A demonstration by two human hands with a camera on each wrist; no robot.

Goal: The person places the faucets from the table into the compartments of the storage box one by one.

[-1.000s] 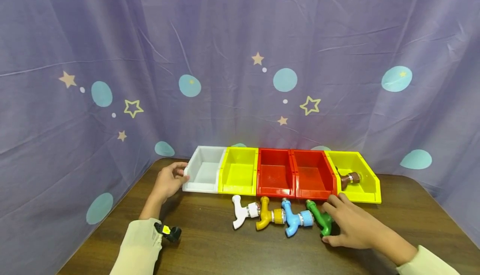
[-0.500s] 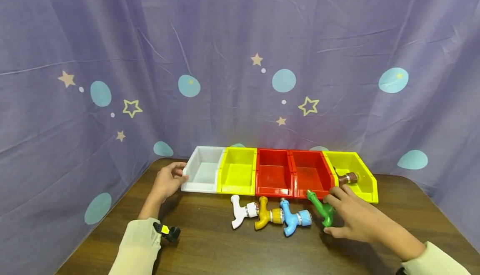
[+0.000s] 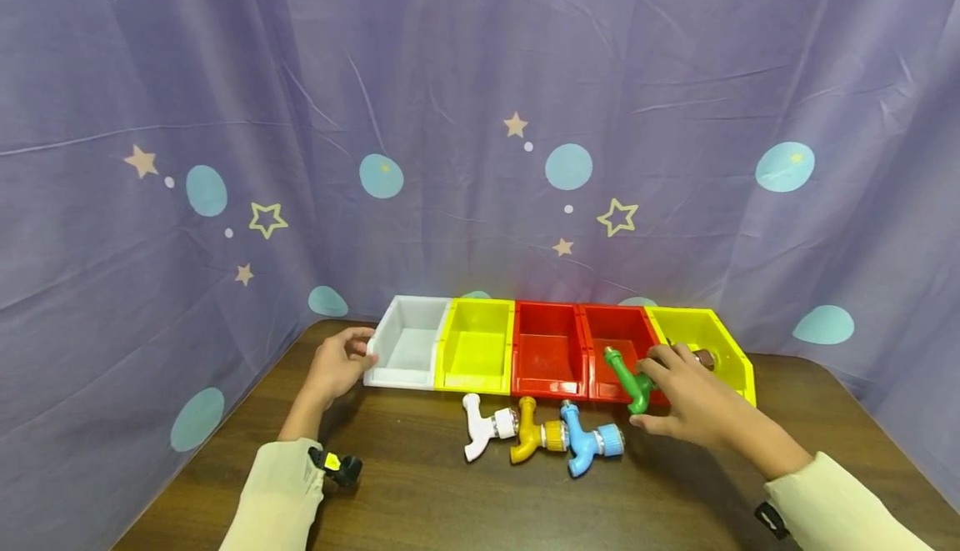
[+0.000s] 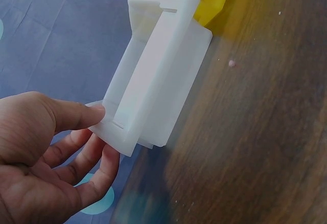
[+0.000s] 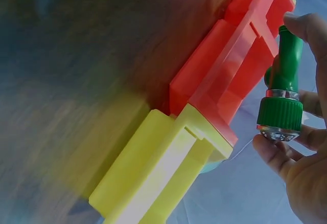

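Green tap: in the right hand, up off the table. In the head view, the green tap shows over the front of the right red bin. I can't tell how high up it is.
Right hand: pinching the green tap between thumb and fingers, with the knob end near the palm.
Left hand: the left hand pinches the corner of the white bin, thumb on the rim and fingers bent on the outside.
Brown tap: the brown tap lies in the right yellow bin, just past the right hand.
Other taps: white tap, gold tap and blue tap lie side by side on the table, in front of the bins.
Step now: I think the green tap is being carried to a bin, most likely the right red one.
Next move: it seems to need a lift over that bin's front lip, then a gentle let-go inside. The left hand could hold the row of bins steady.
Watch out: the pipe end might bump the lip.
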